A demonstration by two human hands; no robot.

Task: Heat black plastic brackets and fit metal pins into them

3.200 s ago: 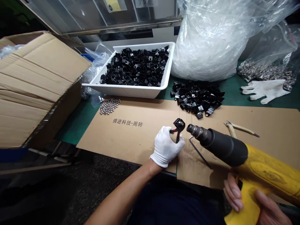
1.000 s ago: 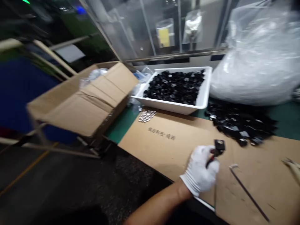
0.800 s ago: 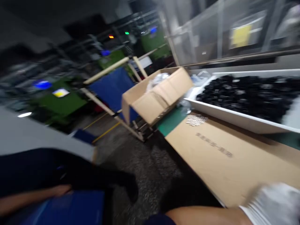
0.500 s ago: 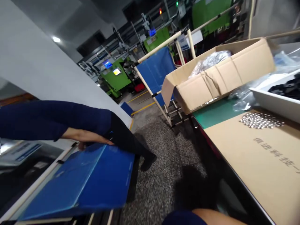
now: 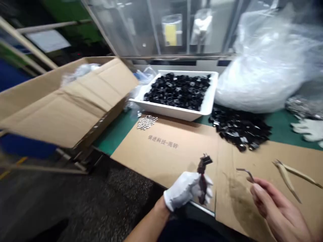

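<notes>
My left hand (image 5: 185,188), in a white glove, is closed around a dark hand tool (image 5: 202,183) near the front edge of the cardboard sheet (image 5: 176,158). A small black part (image 5: 207,159) sits at the tool's upper end. My bare right hand (image 5: 274,205) pinches a thin bent metal pick (image 5: 246,172) over the cardboard at the right. Beyond the hands lie a pile of small black parts (image 5: 239,127) and a white tray (image 5: 169,111) full of similar parts. Small silver pieces (image 5: 147,122) form a cluster left of the tray's front.
Cream-handled pliers (image 5: 287,173) lie open at the right. A large cardboard box (image 5: 75,104) stands at the left. Behind the black pile bulges a clear plastic bag (image 5: 259,74). A white glove (image 5: 309,129) lies at the far right on the green table surface (image 5: 113,134).
The view has swung right and down from the aisle to the table. Both hands, the dark tool and the pick have come into view; the other person is out of view.
</notes>
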